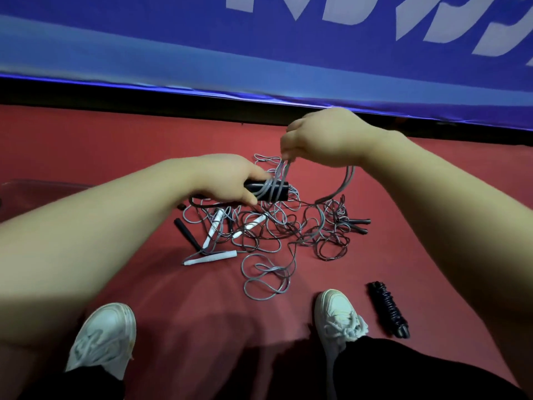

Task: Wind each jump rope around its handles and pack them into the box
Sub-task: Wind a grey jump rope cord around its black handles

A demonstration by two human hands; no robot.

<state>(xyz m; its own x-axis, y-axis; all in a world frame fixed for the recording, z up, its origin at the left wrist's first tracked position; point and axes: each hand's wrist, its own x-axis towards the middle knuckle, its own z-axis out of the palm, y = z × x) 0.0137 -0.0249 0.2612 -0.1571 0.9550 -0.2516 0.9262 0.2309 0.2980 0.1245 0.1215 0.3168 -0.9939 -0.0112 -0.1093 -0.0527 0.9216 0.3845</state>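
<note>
My left hand (230, 180) grips a pair of black handles (278, 190) held level above the floor, with a few turns of grey rope round them. My right hand (323, 137) pinches that grey rope (343, 183) just above the handles; the rope loops down to the right into the pile. Below lies a tangle of grey and dark ropes (274, 232) with white handles (212, 257) and black handles (356, 223) mixed in. A fully wound black rope bundle (388, 308) lies on the floor at the right.
The red floor (187, 298) runs up to a blue banner wall (259, 53) behind the pile. A clear plastic box edge (43, 187) shows at the far left, partly behind my left arm. My two white shoes (103, 336) stand near the bottom.
</note>
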